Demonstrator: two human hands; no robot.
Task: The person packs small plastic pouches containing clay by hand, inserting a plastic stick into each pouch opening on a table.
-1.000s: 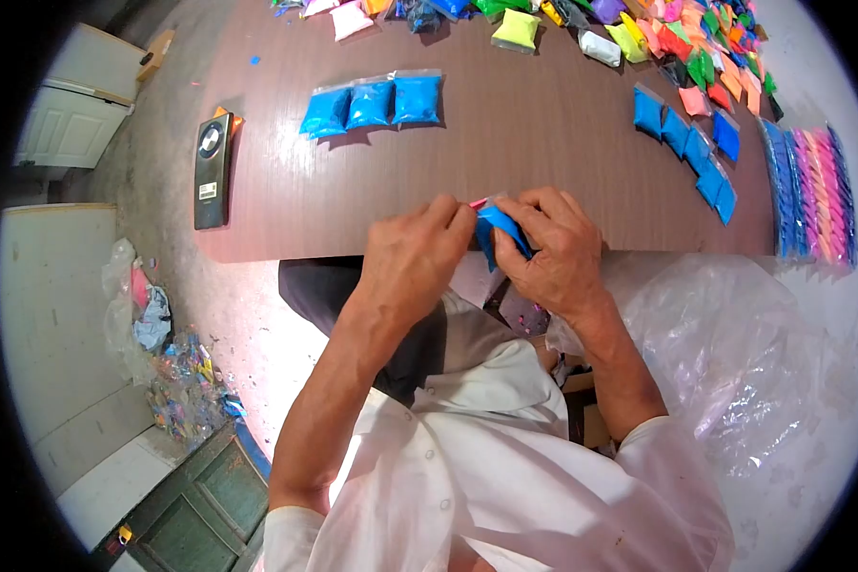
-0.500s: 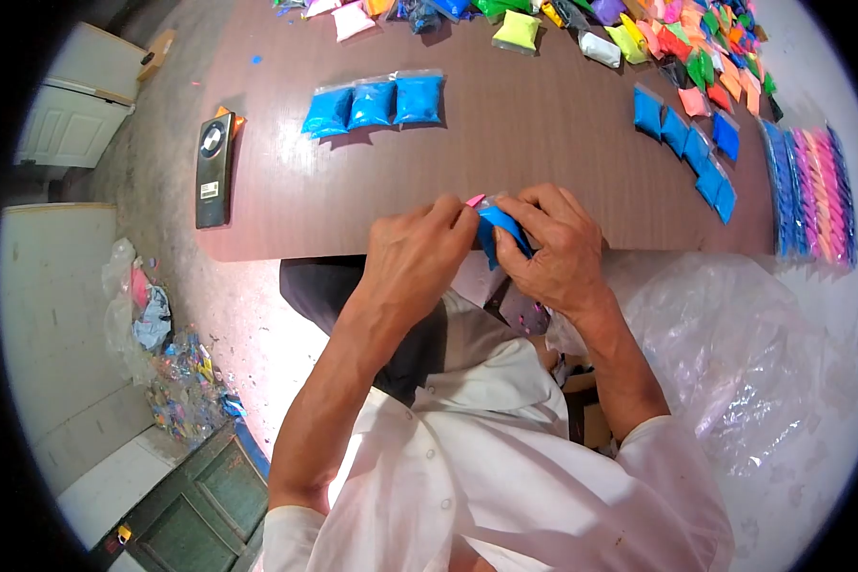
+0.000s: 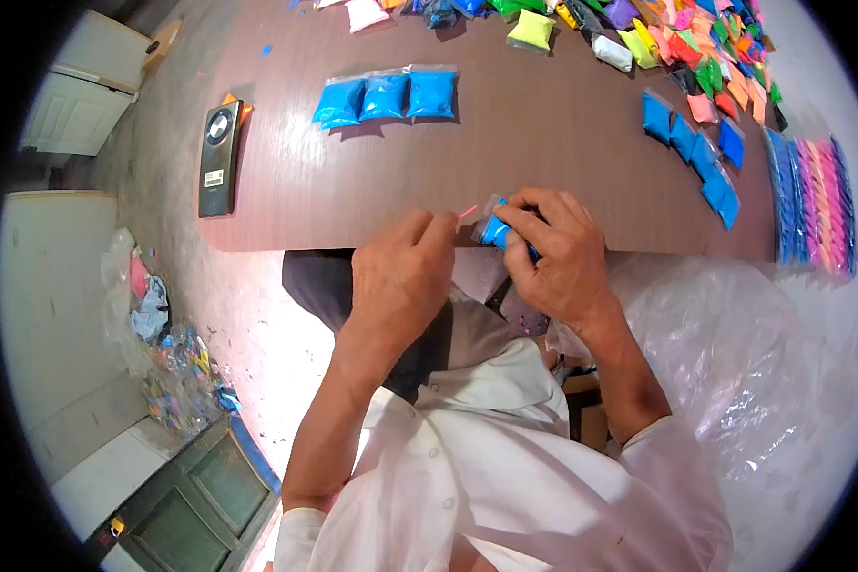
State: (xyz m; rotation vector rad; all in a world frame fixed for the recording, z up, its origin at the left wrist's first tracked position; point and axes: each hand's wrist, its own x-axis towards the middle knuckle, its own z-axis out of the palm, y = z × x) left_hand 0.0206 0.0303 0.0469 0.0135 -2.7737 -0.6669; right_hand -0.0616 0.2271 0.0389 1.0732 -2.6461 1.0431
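My right hand [image 3: 561,250] pinches a small clear packet with blue filling [image 3: 494,229] at the table's front edge. The packet's transparent end points up and left. Beside it, my left hand [image 3: 405,272] is closed, and a thin pink sliver [image 3: 468,212] sticks out from its fingertips. What this sliver is I cannot make out. Farther back on the table lie joined blue packets [image 3: 384,96] in a row. Several more blue packets [image 3: 704,157] form a slanting line on the right.
A phone [image 3: 220,157] lies at the table's left edge. Many coloured packets [image 3: 705,57] are heaped at the back right. Bundled colourful strips [image 3: 810,205] stand right of the table, and clear plastic sheeting [image 3: 734,353] spreads below them. Plastic scraps [image 3: 186,377] litter the floor.
My left hand has drawn away from the blue packet, to the left and slightly down, with the pink sliver. My right hand keeps the packet, now tilted differently with its clear end showing.
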